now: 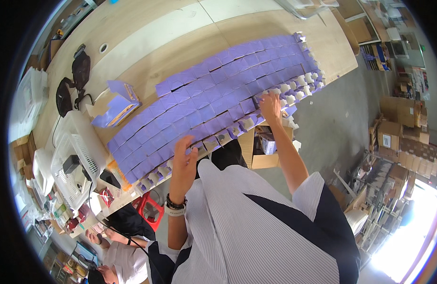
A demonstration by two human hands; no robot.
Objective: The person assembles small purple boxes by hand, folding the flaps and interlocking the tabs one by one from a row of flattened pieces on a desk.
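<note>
Rows of purple cardboard boxes (214,90) lie packed side by side across the table, with white-lined flaps standing open along the near edge. My right hand (270,108) is at that near edge, right of the middle, its fingers closed on the flap of a box end. The fingertips are partly hidden among the flaps. Further left, my left hand (184,161) hovers by the near row with thumb and fingers apart, holding nothing. A wristband (175,208) is on my left wrist. Several open box ends (218,138) lie between my two hands.
A torn-open purple box (118,105) lies apart at the left, near black straps (80,71). White plastic baskets (75,161) and a phone (109,179) sit at the table's left end. Below are a red stool (149,208) and a carton (263,150). Another person (124,258) is at lower left.
</note>
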